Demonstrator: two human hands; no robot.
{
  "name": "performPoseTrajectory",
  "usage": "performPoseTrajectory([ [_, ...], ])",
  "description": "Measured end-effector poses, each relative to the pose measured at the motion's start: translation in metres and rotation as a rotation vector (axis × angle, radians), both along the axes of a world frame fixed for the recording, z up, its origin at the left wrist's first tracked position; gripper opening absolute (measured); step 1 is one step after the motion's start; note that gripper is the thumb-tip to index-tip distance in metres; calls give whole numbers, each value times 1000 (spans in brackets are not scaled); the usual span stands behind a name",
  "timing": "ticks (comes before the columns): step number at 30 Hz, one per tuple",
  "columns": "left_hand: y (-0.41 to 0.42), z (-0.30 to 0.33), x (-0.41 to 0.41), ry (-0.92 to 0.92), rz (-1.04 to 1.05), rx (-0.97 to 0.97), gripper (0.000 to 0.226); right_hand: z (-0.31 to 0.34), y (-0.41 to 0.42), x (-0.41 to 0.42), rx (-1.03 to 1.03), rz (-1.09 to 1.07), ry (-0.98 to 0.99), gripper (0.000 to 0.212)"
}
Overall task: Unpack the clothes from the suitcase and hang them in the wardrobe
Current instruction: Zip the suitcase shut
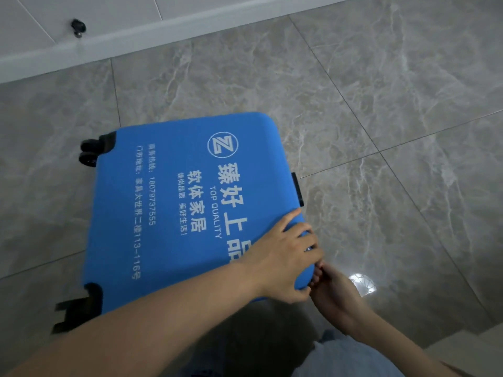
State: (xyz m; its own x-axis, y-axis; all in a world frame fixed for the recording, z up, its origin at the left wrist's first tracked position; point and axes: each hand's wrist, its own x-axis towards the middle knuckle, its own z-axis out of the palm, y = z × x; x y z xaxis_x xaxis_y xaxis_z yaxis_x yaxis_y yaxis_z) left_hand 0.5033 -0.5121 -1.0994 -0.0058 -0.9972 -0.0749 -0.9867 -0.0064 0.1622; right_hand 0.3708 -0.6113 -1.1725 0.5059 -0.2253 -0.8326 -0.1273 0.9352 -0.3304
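A blue suitcase with white printed lettering lies flat and closed on the grey marble floor, its black wheels at the left side. My left hand grips the near right corner from above, fingers curled over the edge. Just below that corner my right hand holds the same edge from the side, its fingertips tucked against the case. No clothes and no wardrobe are in view.
Grey tiled floor spreads to the right and behind the case. A white skirting and wall run along the top left, with a small black doorstop on it. My knee in light trousers is at the bottom.
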Motion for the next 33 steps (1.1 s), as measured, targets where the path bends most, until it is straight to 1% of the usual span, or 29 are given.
performPoseTrajectory([
  [3, -1, 0, 8, 0, -80, 4, 50, -1, -1, -9, -47, 96, -24, 26],
  [4, 3, 1, 16, 6, -103, 2, 49, -3, -2, -8, -55, 153, -34, 26],
  [5, 10, 3, 24, 17, -121, 6, 47, -4, -3, -6, -94, 257, -28, 27],
  [6, 18, 3, 33, 32, -131, 10, 42, -4, -6, -1, -193, 431, 3, 28],
  [8, 38, 2, 50, 54, -107, -1, 26, -5, -10, 16, -469, 821, 67, 28],
  [9, 48, 1, 58, 68, -66, -39, 24, -6, -12, 27, -575, 927, 75, 26],
  [10, 57, 0, 64, 76, -2, -105, 29, -10, -15, 38, -639, 956, 88, 22],
  [11, 64, -1, 69, 92, 88, -183, 33, -13, -17, 51, -673, 945, 99, 16],
  [12, 69, -2, 73, 108, 198, -258, 34, -15, -19, 64, -680, 919, 99, 20],
  [14, 75, -2, 83, 57, 447, -377, 18, -19, -16, 92, -557, 838, 51, 46],
  [15, 76, -4, 89, -12, 576, -386, 18, -19, -11, 105, -459, 784, 25, 56],
  [16, 77, -5, 95, -87, 696, -338, 34, -17, -6, 118, -353, 734, 2, 62],
  [17, 79, -8, 99, -125, 803, -253, 53, -13, 2, 130, -267, 704, -15, 66],
  [19, 83, -13, 106, -135, 965, -96, 84, -6, 14, 148, -192, 688, -42, 73],
  [21, 85, -18, 109, -150, 1005, -3, 101, -1, 22, 159, -149, 639, -38, 74],
  [23, 87, -20, 112, -175, 975, 29, 109, -2, 23, 164, -130, 629, -18, 69],
  [24, 88, -20, 113, -179, 954, 39, 113, -2, 24, 164, -140, 671, -19, 67],
  [26, 90, -21, 114, -183, 930, 53, 117, 1, 27, 167, -221, 786, -17, 63],
  [28, 91, -20, 115, -193, 929, 61, 117, 7, 33, 175, -233, 738, -40, 56],
  [30, 92, -20, 115, -188, 922, 62, 117, 12, 34, 182, -232, 672, -55, 46],
  [33, 95, -21, 112, -195, 903, 64, 116, 3, 30, 182, -267, 752, 26, 19],
])
